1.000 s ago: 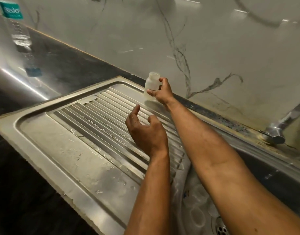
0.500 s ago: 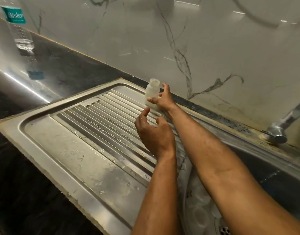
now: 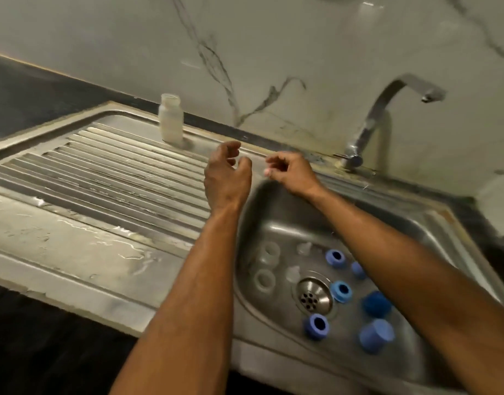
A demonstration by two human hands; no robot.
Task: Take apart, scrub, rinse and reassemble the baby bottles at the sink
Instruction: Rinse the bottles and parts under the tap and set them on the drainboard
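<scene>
A clear, uncapped baby bottle body [image 3: 171, 120] stands upright at the far edge of the ribbed steel drainboard [image 3: 102, 178]. My left hand [image 3: 226, 175] and my right hand [image 3: 290, 172] hover empty over the sink's far left rim, fingers loosely curled, both clear of the bottle. Down in the sink basin [image 3: 279, 229] lie blue screw rings [image 3: 334, 258] [image 3: 341, 291] [image 3: 316, 326], blue caps [image 3: 376, 334], clear bottle bodies [image 3: 269, 252] [image 3: 264, 279] and clear teats [image 3: 304, 248] around the drain [image 3: 313, 297]. My right forearm hides part of the basin.
A steel tap [image 3: 387, 115] rises at the back right, its spout turned to the right. A marble wall runs behind the sink. Dark countertop lies to the left and along the front edge. Water streaks sit on the flat front of the drainboard.
My right hand has let go of the bottle, which now stands alone on the drainboard. Both hands have drawn back right toward the basin, and the view has swung right.
</scene>
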